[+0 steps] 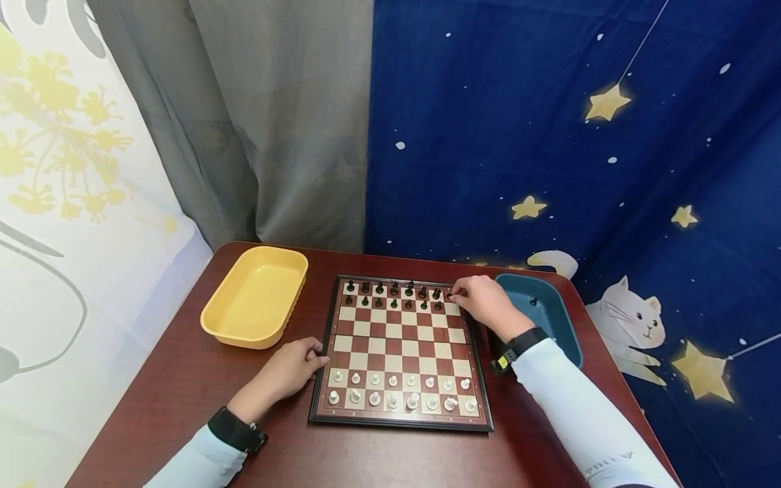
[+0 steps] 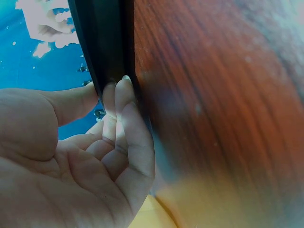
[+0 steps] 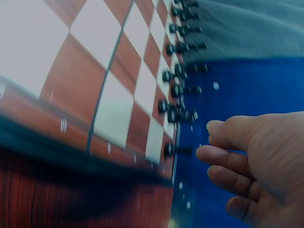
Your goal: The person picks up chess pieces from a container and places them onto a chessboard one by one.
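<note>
Head cam: looks like black's back row is getting filled in on the chessboard [image 1: 399, 352], w/ the right hand [image 1: 485, 301] at its far right corner, fingertips at a black piece [image 1: 450, 295], while the left hand [image 1: 287, 373] rests fingers loosely curled on the board's left edge. Left wrist cam: fingers [image 2: 124, 102] pressed on the board's black rim, gripping nothing. Right wrist cam: blurry, fingers [image 3: 223, 154] half curled just off the corner piece [image 3: 169, 150], can't tell if they're touching it; next prob one more from the blue tray [image 1: 564, 325] right of the board, needs a fine pinch.
</note>
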`<act>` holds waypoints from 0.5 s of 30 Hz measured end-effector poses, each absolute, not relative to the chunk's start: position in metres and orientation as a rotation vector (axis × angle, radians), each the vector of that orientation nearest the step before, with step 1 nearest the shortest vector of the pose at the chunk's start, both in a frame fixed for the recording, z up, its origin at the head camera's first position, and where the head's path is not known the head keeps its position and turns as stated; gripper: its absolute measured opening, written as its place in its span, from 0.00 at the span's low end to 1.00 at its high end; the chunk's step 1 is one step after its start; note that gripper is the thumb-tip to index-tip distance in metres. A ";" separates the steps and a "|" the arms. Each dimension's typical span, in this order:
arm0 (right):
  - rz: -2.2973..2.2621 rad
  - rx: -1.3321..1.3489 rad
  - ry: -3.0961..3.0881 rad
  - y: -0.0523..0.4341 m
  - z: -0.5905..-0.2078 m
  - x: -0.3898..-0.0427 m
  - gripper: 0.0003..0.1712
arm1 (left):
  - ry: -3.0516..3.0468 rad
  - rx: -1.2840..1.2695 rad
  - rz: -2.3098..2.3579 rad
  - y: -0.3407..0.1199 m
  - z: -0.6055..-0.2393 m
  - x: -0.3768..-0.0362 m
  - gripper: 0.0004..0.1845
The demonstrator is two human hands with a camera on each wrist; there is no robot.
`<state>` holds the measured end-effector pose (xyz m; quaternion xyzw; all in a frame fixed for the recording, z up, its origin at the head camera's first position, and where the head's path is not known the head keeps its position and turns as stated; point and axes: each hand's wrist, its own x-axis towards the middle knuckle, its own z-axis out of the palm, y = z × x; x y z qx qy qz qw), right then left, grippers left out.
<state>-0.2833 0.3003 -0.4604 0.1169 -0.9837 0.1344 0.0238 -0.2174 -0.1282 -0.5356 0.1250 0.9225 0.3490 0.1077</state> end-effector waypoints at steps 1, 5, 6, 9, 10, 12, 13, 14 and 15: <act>0.432 0.338 -3.037 0.306 -0.459 -0.282 0.05 | 2.717 0.370 1.024 -0.128 -0.536 -0.218 0.13; 0.492 0.207 -2.994 0.334 -0.454 -0.278 0.08 | 2.714 0.359 1.024 -0.127 -0.536 -0.218 0.13; 0.501 0.170 -2.979 0.342 -0.453 -0.276 0.08 | 2.714 0.363 1.024 -0.128 -0.536 -0.218 0.13; 0.462 0.081 -2.918 0.366 -0.450 -0.274 0.10 | 2.710 0.366 1.027 -0.128 -0.537 -0.217 0.13; 0.435 0.050 -2.893 0.375 -0.449 -0.273 0.11 | 2.709 0.370 1.028 -0.128 -0.537 -0.217 0.13; 0.365 -0.022 -2.855 0.391 -0.448 -0.272 0.11 | 2.711 0.375 1.027 -0.128 -0.537 -0.218 0.13; 0.332 -0.066 -2.844 0.399 -0.449 -0.272 0.11 | 2.713 0.375 1.025 -0.128 -0.537 -0.218 0.13; 0.299 -0.119 -2.846 0.407 -0.449 -0.272 0.11 | 2.714 0.375 1.023 -0.128 -0.537 -0.218 0.13; 0.280 -0.186 -2.867 0.414 -0.449 -0.272 0.11 | 2.717 0.378 1.021 -0.128 -0.537 -0.218 0.13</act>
